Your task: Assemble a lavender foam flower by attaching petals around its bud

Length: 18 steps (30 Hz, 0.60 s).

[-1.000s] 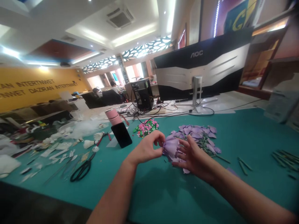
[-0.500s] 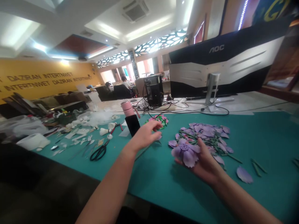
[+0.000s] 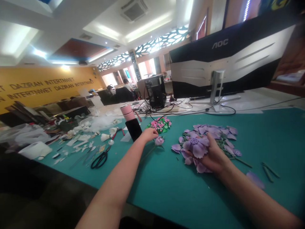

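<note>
My left hand (image 3: 150,135) reaches over the table with fingers bent together at the near edge of a heap of small pink and green pieces (image 3: 163,124). What its fingertips hold, if anything, is too small to tell. Just beside it lies a pale purple artificial rose (image 3: 159,141) with a long green stem. In my right hand (image 3: 215,156) is a purple artificial flower (image 3: 196,144), its petals spread and its ridged centre facing up. Around and behind that hand is a pile of loose purple petals and green stems (image 3: 228,135).
Black-handled scissors (image 3: 99,159), red-handled pliers (image 3: 114,135) and white scraps lie left. A dark phone (image 3: 133,128) leans against a pink bottle (image 3: 127,112). Behind stand a monitor (image 3: 228,63) and a computer case (image 3: 155,92) with tangled cables. Loose stems (image 3: 268,171) lie right.
My left hand has moved forward to the pink and green heap and its fingers have closed in, uncovering the rose. My right hand has raised the purple flower slightly, over the petal pile.
</note>
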Each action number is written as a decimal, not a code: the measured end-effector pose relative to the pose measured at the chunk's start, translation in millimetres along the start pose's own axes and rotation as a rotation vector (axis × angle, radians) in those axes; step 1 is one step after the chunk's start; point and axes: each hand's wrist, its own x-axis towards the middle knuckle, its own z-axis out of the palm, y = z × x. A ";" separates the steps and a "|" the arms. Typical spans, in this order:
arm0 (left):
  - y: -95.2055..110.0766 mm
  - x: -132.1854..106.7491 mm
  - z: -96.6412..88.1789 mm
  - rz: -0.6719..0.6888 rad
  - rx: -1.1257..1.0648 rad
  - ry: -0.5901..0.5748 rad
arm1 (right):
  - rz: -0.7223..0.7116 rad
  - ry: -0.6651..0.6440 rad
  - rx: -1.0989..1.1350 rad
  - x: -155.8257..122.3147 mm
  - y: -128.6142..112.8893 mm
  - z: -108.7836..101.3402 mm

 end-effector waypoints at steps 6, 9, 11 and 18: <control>13.3 36.1 -4.7 -0.089 0.129 -0.339 | -0.036 -0.038 -0.037 5.7 2.2 -8.1; 12.2 43.9 1.8 -0.117 0.177 -0.426 | -0.047 -0.020 -0.028 4.8 -0.9 -6.9; 10.9 46.0 6.9 -0.128 0.185 -0.464 | -0.043 -0.005 -0.014 3.1 -3.4 -4.2; 16.8 35.8 8.4 -0.039 0.066 -0.496 | -0.044 -0.025 0.006 2.8 -8.2 -0.3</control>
